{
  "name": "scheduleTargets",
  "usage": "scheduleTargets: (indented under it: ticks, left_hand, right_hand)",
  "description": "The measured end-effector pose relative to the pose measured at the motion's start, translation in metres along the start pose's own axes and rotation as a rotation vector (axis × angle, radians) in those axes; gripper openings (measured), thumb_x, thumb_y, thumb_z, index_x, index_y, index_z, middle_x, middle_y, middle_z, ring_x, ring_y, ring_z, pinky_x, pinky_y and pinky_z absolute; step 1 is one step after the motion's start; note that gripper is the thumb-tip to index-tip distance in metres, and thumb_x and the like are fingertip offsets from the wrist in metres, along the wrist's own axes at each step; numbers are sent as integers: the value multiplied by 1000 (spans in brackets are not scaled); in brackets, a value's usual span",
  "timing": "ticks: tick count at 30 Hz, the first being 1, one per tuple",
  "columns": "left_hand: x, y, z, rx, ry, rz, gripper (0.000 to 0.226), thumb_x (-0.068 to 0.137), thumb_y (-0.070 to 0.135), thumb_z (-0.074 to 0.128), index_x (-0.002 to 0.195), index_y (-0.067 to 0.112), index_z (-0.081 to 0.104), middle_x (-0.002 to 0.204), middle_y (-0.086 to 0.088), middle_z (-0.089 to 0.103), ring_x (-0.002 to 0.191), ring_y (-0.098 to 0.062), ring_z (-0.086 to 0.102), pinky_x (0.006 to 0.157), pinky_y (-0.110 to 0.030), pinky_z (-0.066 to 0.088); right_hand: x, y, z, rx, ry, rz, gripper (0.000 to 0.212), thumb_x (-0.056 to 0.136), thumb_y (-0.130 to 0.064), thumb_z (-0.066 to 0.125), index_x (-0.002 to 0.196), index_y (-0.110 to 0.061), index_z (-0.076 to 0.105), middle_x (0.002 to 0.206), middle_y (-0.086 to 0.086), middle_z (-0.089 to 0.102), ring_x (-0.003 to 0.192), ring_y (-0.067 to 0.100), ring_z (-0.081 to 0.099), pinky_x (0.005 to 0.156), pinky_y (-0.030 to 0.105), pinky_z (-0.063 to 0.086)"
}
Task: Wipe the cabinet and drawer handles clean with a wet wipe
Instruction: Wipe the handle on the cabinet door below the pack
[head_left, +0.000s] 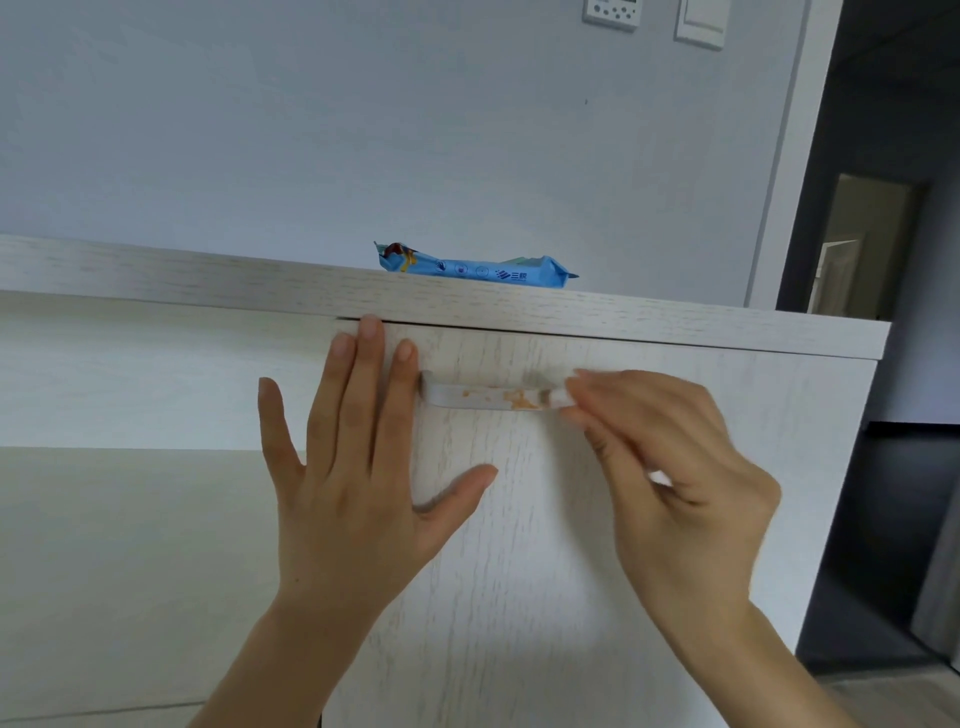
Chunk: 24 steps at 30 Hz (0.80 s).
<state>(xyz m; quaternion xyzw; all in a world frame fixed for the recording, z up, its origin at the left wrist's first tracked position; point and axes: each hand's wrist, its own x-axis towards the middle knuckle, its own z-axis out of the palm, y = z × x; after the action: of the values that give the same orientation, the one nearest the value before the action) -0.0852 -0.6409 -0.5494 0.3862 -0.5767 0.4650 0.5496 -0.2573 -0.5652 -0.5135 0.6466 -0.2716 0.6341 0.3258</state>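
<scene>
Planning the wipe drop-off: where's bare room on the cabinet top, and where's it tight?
Free: the cabinet top left of the blue wipe pack, and the stretch right of it toward the corner. Crowded: the stained handle, between the left hand flat on the door and the right hand pinching the wipe at its right end.

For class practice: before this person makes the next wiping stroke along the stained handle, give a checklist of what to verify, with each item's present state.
1. Wipe in the right hand: ok, white wet wipe pinched at the fingertips.
2. Wipe on the handle: ok, at its right end.
3. Cabinet door steadied: ok, left hand lies flat on it, beside the handle.
4. Handle clean: not ok, orange stains remain.
5. Spare wipes near: ok, blue wipe packet on the cabinet top.
6. Wipe still clean enough: cannot tell, blurred.
</scene>
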Motion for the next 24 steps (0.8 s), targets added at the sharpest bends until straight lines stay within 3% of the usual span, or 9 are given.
scheduleTargets:
  ticks: [8, 14, 19, 24]
  left_hand:
    - [0, -1, 2, -9, 10, 4, 85, 90, 67, 44, 143, 1, 33, 151, -15, 24, 141, -30, 26, 113, -58, 14]
    - [0, 0, 3, -2, 23, -3, 84, 90, 66, 45, 142, 1, 36, 151, -16, 26, 140, -29, 28, 113, -58, 16]
    - [0, -1, 1, -13, 13, 0, 84, 90, 66, 45, 142, 1, 35, 150, -16, 26, 140, -30, 28, 113, -58, 15]
    - [0, -1, 3, -10, 10, 0, 85, 90, 67, 45, 143, 1, 34, 152, -14, 23, 141, -29, 27, 113, -58, 14]
  right_hand:
    - [2, 6, 0, -58, -48, -82, 18, 86, -9, 65, 105, -12, 65, 104, -5, 64, 98, 14, 61, 92, 20, 46]
    - [1, -1, 8, -61, -39, -44, 18, 86, -9, 66, 103, -12, 67, 104, -5, 65, 97, 15, 62, 92, 17, 45]
    - [2, -5, 0, -46, 21, 37, 21, 82, -9, 71, 101, -18, 66, 101, -11, 65, 92, 15, 63, 84, 24, 49]
    - [2, -5, 6, -88, -9, -9, 20, 84, -11, 70, 102, -18, 66, 101, -10, 64, 94, 14, 62, 89, 24, 47]
